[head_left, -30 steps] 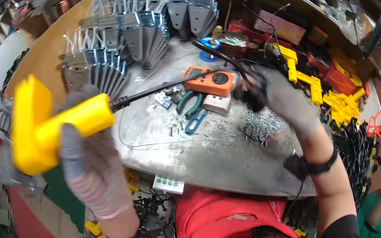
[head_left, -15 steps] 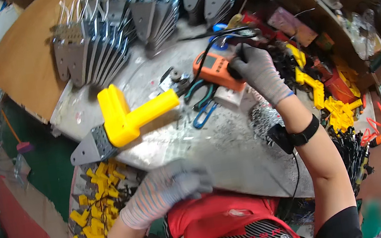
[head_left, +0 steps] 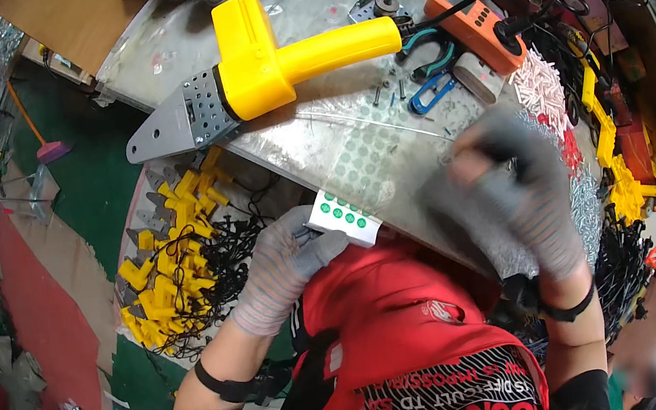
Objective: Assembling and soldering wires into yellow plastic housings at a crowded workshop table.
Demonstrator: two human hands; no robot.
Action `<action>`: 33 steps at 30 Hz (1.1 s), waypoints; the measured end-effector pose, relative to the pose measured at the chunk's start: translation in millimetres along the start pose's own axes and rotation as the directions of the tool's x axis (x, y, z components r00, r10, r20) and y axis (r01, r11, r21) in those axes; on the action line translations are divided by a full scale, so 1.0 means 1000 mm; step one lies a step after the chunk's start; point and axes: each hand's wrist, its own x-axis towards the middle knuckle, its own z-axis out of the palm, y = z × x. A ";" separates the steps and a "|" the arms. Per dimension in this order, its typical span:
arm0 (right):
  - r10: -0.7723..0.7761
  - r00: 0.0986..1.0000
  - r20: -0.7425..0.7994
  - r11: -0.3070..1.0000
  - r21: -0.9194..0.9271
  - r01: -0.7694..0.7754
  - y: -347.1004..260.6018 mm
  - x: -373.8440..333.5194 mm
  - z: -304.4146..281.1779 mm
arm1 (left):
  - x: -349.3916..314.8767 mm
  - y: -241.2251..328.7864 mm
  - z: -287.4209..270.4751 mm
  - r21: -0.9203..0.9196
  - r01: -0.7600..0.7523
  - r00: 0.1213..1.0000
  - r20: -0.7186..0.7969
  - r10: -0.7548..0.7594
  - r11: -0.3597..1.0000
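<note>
My left hand (head_left: 285, 249), in a grey striped knit glove, is closed on a white sticker sheet (head_left: 344, 218) with round green stickers, at the table's near edge. Beyond it, more faint green dots run across the tabletop. My right hand (head_left: 512, 186), gloved alike, is smeared by motion over the table's right side, next to a heap of silver screws (head_left: 587, 200); its fingers cannot be made out. A yellow-handled heating tool (head_left: 259, 58) with a grey metal plate lies across the table's far left edge, untouched. Its cord runs toward an orange meter (head_left: 475, 26).
Teal-handled pliers (head_left: 431, 54), blue-handled snips (head_left: 432, 93) and a pile of pale pink pieces (head_left: 538, 89) lie on the metal table (head_left: 268, 142). Yellow housings with cords (head_left: 177, 270) are heaped at lower left. More yellow parts (head_left: 631, 189) and black cords lie on the right.
My right hand has left the orange meter and come nearer me. My left hand has taken hold of the sticker sheet. The view has shifted, so the table's things appear higher.
</note>
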 end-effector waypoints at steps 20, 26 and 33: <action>-0.052 0.960 0.276 0.942 -0.305 0.139 -0.016 -0.009 0.090 | 0.009 0.002 0.002 0.720 -0.433 0.855 0.135 0.502 0.543; 0.116 0.949 0.293 0.986 0.078 -0.145 -0.022 0.015 0.044 | 0.000 0.024 -0.011 0.735 -0.324 0.929 0.128 0.347 0.596; -0.220 0.976 0.000 0.873 -0.447 0.197 -0.042 0.153 0.054 | 0.032 0.089 -0.027 0.933 -0.354 0.428 0.107 0.898 0.058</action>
